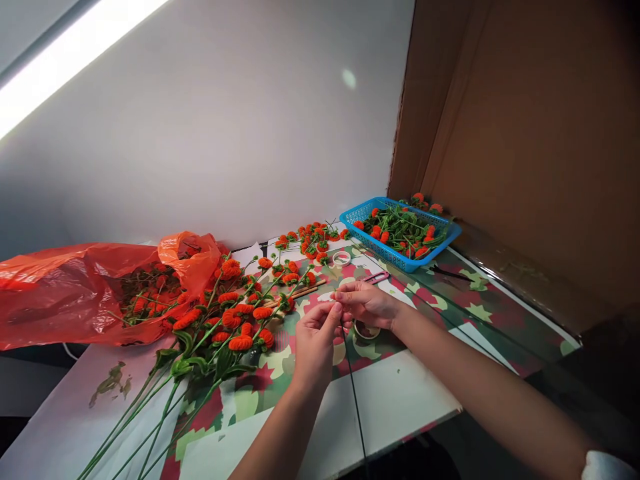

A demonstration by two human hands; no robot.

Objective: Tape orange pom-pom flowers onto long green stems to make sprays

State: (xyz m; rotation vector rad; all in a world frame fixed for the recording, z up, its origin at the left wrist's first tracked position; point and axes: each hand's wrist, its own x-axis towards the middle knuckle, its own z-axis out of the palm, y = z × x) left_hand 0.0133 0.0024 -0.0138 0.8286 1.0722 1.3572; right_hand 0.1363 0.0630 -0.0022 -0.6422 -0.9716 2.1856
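My left hand (317, 333) is closed in a pinch around the top of a thin dark stem (354, 387), which runs down past the board's front edge. Just above it, my right hand (370, 303) is pinched at the same spot, its fingertips meeting the left ones. What lies between the right fingertips is too small to make out. Beneath the right hand, a roll of tape (367, 331) lies partly covered. To the left of my hands are several orange fuzzy flowers (241, 343) on long green stems.
A blue basket (410, 267) holds orange flowers and green stems at the back right. On the left lies an orange plastic bag (75, 267) of flowers. A white tape roll (341, 259), a pink tool (376, 277) and wooden sticks (310, 289) rest on the patterned sheet (270, 393).
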